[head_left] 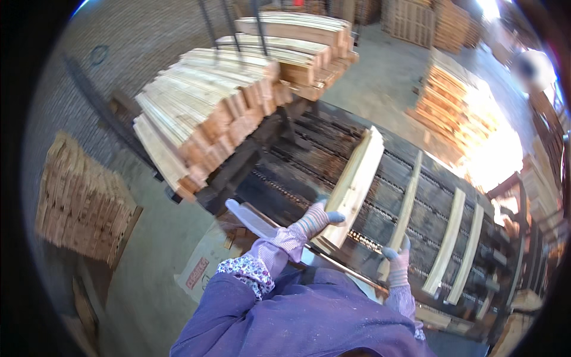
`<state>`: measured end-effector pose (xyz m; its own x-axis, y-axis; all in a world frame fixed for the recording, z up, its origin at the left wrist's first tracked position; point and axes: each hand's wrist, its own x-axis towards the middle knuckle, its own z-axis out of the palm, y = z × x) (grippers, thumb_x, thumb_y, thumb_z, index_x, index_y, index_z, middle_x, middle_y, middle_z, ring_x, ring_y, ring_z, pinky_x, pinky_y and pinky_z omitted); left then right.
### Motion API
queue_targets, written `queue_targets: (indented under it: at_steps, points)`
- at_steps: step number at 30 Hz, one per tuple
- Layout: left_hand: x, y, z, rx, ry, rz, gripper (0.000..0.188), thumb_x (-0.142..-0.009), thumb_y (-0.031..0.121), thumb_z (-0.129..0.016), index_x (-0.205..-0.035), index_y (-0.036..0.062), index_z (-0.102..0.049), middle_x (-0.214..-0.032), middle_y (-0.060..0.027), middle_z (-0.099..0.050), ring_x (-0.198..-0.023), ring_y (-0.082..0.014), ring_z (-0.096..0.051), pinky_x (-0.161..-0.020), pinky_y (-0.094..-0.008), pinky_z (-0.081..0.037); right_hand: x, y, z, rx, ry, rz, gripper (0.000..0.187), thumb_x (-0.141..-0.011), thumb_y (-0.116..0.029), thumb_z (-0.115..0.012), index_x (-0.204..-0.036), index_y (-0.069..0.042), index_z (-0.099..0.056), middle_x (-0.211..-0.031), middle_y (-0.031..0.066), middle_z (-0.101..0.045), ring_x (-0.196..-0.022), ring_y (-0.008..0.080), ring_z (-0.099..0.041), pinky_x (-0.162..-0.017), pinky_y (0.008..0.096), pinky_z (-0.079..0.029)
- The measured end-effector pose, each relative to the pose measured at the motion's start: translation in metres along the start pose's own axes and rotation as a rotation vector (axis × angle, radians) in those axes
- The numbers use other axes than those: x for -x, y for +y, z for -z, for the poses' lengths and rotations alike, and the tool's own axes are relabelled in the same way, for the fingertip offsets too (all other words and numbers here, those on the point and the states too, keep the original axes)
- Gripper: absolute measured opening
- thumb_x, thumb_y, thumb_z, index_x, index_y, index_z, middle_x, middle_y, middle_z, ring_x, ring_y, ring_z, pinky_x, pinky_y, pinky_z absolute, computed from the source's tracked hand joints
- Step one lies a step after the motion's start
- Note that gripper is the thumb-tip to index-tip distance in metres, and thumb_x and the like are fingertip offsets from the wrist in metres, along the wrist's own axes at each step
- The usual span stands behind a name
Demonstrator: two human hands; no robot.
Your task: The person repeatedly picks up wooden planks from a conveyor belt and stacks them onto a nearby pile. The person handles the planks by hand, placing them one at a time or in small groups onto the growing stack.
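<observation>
Both my hands wear striped work gloves with blue-grey fingertips. My left hand is closed on the near end of a small bundle of pale wooden boards, which lies lengthwise away from me on the dark chain conveyor. To its right, my right hand has its fingers around the near end of a single narrow wooden slat on the same conveyor. Farther right, two more slats, a left one and a right one, lie apart across the chains.
A large stack of boards rises at the left beyond the conveyor, with dark upright posts behind it. A wood pile stands on the floor at far left. Sunlit stacked timber is at the back right, near a blurred person.
</observation>
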<state>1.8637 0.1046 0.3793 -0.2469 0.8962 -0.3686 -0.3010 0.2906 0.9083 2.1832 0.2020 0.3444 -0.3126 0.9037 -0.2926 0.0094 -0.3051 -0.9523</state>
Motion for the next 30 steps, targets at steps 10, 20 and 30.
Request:
queue_targets:
  at_steps: [10, 20, 30]
  points:
    - [0.136, 0.217, -0.032, 0.119, 0.252, -0.878, 0.118, -0.068, 0.016, -0.097, -0.160, -0.0033, -0.027, -0.147, -0.0152, -0.052, -0.136, -0.0310, -0.053, -0.114, -0.0433, -0.048, -0.050, -0.009, -0.003, -0.113, -0.088, 0.183, 0.085, -0.078, -0.005, -0.071, -0.156, -0.009, -0.039, -0.094, 0.0072, -0.065, -0.073, 0.0180, -0.066, -0.058, 0.0301, -0.056]
    - [0.060, 0.425, 0.104, -0.079, 1.306, -0.945, 0.106, -0.064, 0.030, -0.099, -0.143, -0.0114, -0.043, -0.135, -0.0268, -0.062, -0.122, -0.0318, -0.063, -0.105, -0.0389, -0.051, -0.062, -0.046, 0.028, -0.323, -0.273, 0.069, 0.084, -0.077, -0.009, -0.070, -0.156, -0.010, -0.041, -0.096, 0.0053, -0.066, -0.075, 0.0164, -0.067, -0.060, 0.0274, -0.054]
    - [0.004, 0.459, 0.205, -0.965, 1.175, -0.173, 0.111, -0.074, 0.077, -0.076, -0.146, -0.0042, -0.056, -0.143, -0.0250, -0.062, -0.134, -0.0313, -0.058, -0.114, -0.0359, -0.043, -0.045, -0.070, 0.100, -0.341, -0.211, 0.113, 0.087, -0.075, -0.006, -0.068, -0.156, -0.008, -0.038, -0.093, 0.0057, -0.061, -0.075, 0.0163, -0.066, -0.068, 0.0385, -0.065]
